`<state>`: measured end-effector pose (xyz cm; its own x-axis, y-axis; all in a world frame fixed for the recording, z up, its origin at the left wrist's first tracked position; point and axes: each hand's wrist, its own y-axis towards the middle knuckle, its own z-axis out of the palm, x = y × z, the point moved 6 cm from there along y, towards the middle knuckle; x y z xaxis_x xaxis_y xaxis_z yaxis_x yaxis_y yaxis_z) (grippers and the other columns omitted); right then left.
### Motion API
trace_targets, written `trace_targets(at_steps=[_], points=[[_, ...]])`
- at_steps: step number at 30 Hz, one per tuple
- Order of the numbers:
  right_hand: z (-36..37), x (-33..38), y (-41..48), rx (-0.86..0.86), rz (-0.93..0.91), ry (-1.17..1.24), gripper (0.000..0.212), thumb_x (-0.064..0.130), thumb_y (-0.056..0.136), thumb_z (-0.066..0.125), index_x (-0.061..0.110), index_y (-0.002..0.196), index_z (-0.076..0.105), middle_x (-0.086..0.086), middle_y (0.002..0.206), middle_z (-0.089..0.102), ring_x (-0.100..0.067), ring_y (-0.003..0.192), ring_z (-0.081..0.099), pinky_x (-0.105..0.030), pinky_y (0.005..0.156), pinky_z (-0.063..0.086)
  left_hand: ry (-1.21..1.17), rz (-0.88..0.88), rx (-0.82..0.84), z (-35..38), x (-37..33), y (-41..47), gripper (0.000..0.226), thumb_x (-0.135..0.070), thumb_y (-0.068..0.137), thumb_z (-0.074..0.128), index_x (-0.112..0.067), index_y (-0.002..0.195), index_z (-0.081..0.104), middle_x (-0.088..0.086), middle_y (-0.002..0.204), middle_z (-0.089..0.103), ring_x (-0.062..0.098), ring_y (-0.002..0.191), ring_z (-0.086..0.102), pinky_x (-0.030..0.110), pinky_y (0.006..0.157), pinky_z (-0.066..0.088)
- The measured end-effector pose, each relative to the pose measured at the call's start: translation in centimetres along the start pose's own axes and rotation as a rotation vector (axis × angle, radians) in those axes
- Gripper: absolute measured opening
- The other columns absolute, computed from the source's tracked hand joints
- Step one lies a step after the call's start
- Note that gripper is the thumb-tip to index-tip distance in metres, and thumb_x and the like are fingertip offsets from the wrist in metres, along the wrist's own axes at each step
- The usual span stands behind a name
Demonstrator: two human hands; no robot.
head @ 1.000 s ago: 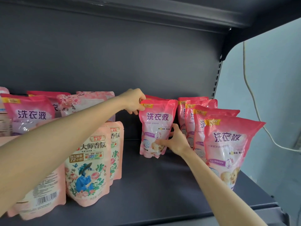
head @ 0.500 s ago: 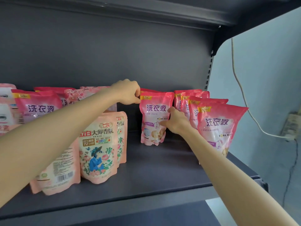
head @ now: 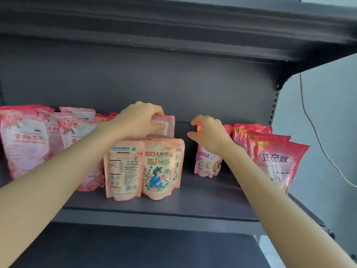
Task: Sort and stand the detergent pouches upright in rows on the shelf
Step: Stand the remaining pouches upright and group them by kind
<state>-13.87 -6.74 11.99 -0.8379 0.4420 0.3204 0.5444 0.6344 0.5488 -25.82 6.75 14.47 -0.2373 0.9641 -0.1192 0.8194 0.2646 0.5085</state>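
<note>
On the dark grey shelf (head: 202, 202) stand detergent pouches in groups. My left hand (head: 141, 120) grips the top of a pale pink pouch (head: 168, 125) standing behind three peach pouches (head: 159, 167); one of these (head: 123, 171) shows its back label. My right hand (head: 209, 134) is curled over the top edge of a single bright pink pouch (head: 207, 164), which stands upright in the gap. A row of bright pink pouches (head: 280, 163) lines the right end. Pale pink floral pouches (head: 23, 144) crowd the left, partly hidden by my left arm.
The shelf above (head: 173, 41) hangs low over the pouches. A slotted upright (head: 274, 105) closes the right end, with a white cable (head: 313, 132) on the wall beyond. Bare shelf shows in front of the single pouch, and a lower shelf (head: 135, 248) sits underneath.
My left hand left the bright pink pouch's top and now grips the pale pink pouch behind the peach ones. My right hand rose from that pouch's side to its top.
</note>
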Motion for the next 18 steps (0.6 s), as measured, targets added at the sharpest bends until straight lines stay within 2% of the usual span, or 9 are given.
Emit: trace_targets(at_steps=[3, 7, 12, 18], points=[[1.2, 1.9, -0.7, 0.021, -0.056, 0.005, 0.038, 0.027, 0.089, 0.062, 0.012, 0.124, 0.056, -0.010, 0.123, 0.058, -0.027, 0.108, 0.056, -0.033, 0.086, 0.045, -0.039, -0.030, 0.016, -0.3, 1.9, -2.1, 0.044, -0.044, 0.085, 0.063, -0.023, 0.122, 0.059, 0.002, 0.121, 0.063, 0.023, 0.110, 0.058, 0.041, 0.094, 0.047], [3.4, 3.3, -0.6, 0.061, -0.059, 0.025, 0.041, 0.028, 0.088, 0.063, 0.013, 0.126, 0.056, -0.008, 0.128, 0.057, -0.026, 0.115, 0.053, -0.034, 0.090, 0.044, -0.107, -0.043, 0.020, 0.0, 4.4, -4.0, 0.046, -0.043, 0.084, 0.064, -0.018, 0.123, 0.059, 0.000, 0.122, 0.063, 0.016, 0.111, 0.058, 0.029, 0.092, 0.045], [6.2, 4.6, 0.2, 0.084, -0.035, 0.025, 0.042, 0.028, 0.086, 0.065, 0.016, 0.125, 0.057, -0.004, 0.129, 0.057, -0.024, 0.115, 0.054, -0.032, 0.088, 0.043, -0.086, -0.027, 0.071, 1.4, 7.8, -4.5, 0.041, -0.037, 0.083, 0.067, -0.019, 0.120, 0.060, 0.000, 0.117, 0.064, 0.018, 0.107, 0.058, 0.035, 0.091, 0.047], [8.1, 5.8, 0.9, 0.033, 0.024, 0.015, 0.039, 0.025, 0.083, 0.069, 0.016, 0.120, 0.061, -0.003, 0.120, 0.064, -0.024, 0.106, 0.060, -0.039, 0.089, 0.050, -0.169, 0.075, 0.150, 3.0, 10.3, -3.7, 0.040, -0.038, 0.079, 0.070, -0.023, 0.116, 0.064, -0.005, 0.115, 0.064, 0.012, 0.104, 0.058, 0.036, 0.091, 0.048]])
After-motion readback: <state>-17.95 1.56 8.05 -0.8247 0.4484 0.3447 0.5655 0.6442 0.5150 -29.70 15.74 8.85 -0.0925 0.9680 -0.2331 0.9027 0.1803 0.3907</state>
